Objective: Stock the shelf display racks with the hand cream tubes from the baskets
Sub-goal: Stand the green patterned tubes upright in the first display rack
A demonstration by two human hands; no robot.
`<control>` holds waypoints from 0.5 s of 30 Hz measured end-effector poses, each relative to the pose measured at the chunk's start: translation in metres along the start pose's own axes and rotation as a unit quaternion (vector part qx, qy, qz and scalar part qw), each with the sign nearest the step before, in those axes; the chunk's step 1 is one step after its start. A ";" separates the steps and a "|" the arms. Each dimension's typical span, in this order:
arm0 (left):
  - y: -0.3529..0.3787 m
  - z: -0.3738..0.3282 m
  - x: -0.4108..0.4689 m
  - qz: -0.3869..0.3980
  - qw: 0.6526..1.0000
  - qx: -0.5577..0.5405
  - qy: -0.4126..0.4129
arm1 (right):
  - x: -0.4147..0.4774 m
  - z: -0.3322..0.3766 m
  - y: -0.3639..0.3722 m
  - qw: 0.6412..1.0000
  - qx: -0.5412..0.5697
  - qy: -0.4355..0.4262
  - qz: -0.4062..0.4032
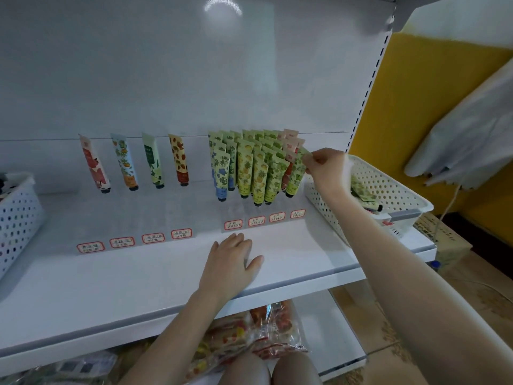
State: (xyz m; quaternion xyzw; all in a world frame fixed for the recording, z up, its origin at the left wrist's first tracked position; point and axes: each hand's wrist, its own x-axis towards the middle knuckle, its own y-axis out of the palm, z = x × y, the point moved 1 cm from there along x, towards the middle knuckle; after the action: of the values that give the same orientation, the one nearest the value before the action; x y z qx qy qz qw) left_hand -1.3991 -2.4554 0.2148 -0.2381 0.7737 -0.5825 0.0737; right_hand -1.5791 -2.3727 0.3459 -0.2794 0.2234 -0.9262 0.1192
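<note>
Two clear display racks stand on the white shelf (166,273). The left rack (133,218) holds single tubes: red, blue-orange, green and strawberry-patterned. The right rack (263,215) is packed with several green, yellow and pink tubes. My right hand (323,163) pinches the top of a green hand cream tube (296,173) standing in the rightmost lane of that rack. My left hand (230,262) lies flat on the shelf in front of the right rack, fingers apart, holding nothing. A white perforated basket (397,190) at the right holds more tubes.
Another white perforated basket (16,218) sits at the shelf's left end. Red-bordered price labels (265,219) line the rack fronts. Packaged snacks (249,337) lie on the lower shelf. A yellow wall (416,87) and a cardboard box (447,240) are to the right.
</note>
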 end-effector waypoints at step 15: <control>0.003 0.002 0.002 -0.014 1.000 0.003 -0.004 | 0.002 -0.004 0.026 0.999 -0.003 -0.021 0.030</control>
State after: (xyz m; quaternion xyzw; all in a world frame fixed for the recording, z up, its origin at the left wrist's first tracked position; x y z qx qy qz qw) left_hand -1.4006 -2.4572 0.2115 -0.2512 0.7683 -0.5846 0.0695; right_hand -1.5803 -2.3943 0.3311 -0.2923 0.2316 -0.9155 0.1509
